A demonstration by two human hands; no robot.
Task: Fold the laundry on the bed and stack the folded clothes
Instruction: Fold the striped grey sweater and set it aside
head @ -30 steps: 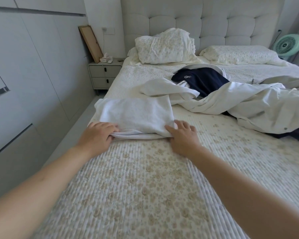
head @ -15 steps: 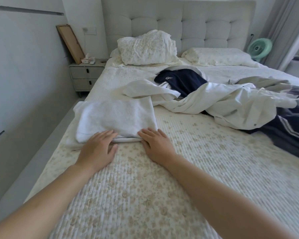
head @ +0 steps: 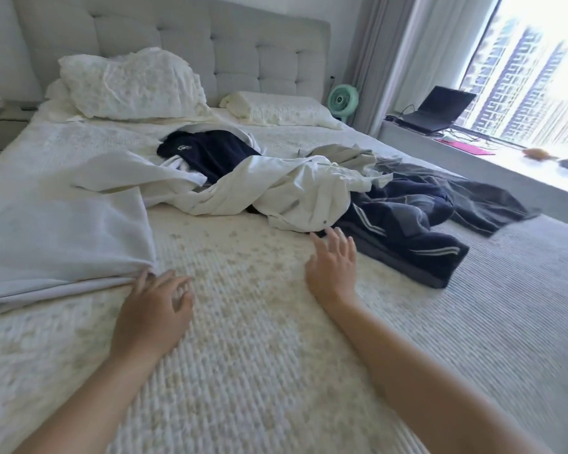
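Left hand (head: 151, 309) loose beside folded white cloth (head: 59, 237); right hand (head: 333, 260) spread flat, reaching toward white shirt (head: 295, 194).

Bare bed (head: 243, 322) lies open between the folded white cloth (head: 63, 237) at the left edge and the tangled laundry pile (head: 292, 194) across the middle.

White folded cloth (head: 59, 237), navy striped garment (head: 407, 224), floral cream bedspread (head: 243, 371).
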